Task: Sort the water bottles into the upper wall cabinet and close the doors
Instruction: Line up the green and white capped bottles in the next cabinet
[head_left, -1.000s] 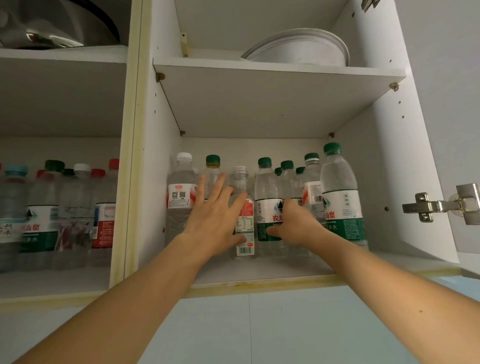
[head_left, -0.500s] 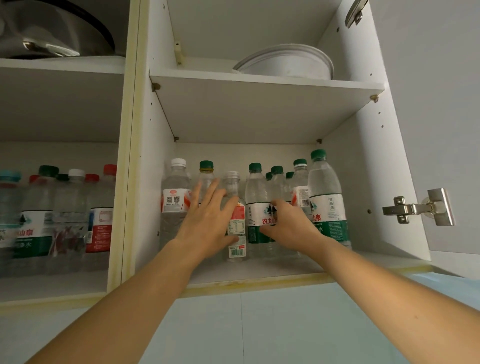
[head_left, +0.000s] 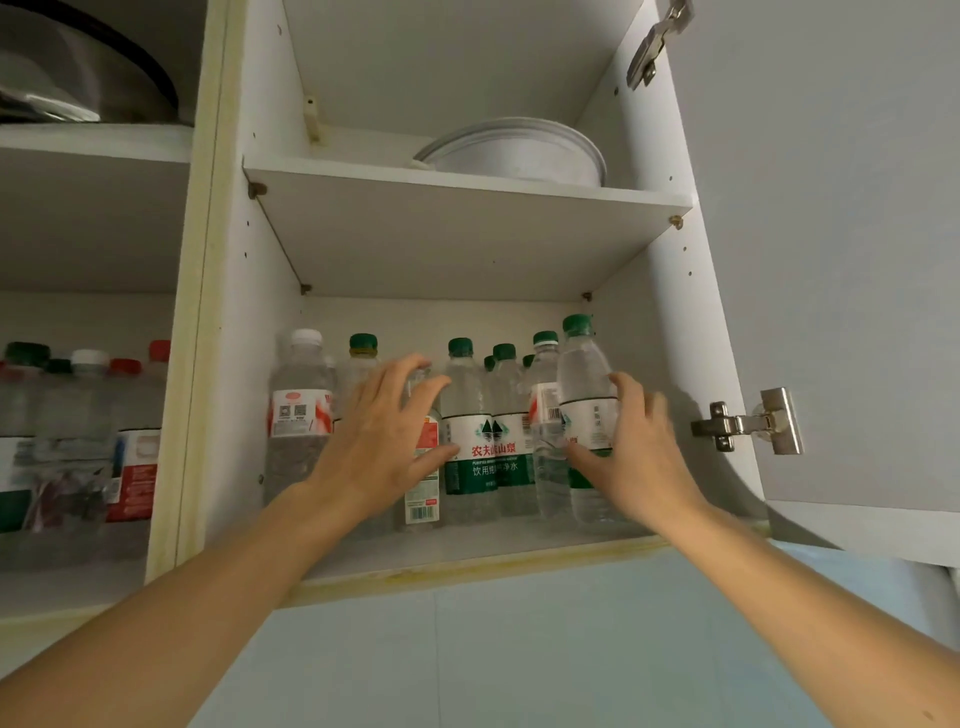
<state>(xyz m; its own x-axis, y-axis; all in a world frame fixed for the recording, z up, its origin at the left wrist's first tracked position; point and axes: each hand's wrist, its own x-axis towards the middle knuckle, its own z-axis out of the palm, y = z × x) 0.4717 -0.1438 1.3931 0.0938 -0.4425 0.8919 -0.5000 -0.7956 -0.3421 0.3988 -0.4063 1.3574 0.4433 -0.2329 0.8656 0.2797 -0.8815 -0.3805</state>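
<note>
1. Inside the right-hand cabinet bay, on its lower shelf (head_left: 467, 551), water bottles stand upright in a tight cluster.
2. Left hand (head_left: 384, 441): fingers spread and fairly straight, laid against a red-labelled bottle (head_left: 423, 483), thumb touching the green-labelled bottle (head_left: 467, 441) beside it.
3. Right hand (head_left: 634, 457): fingers and thumb curled round the rightmost green-capped bottle (head_left: 584, 384), which tilts slightly.
4. Upper shelf holds a white basin (head_left: 519, 156).
5. Cabinet door (head_left: 857, 260) stands open at right, its hinge (head_left: 748, 423) exposed.
6. Left bay (head_left: 88, 441) holds more bottles.
</note>
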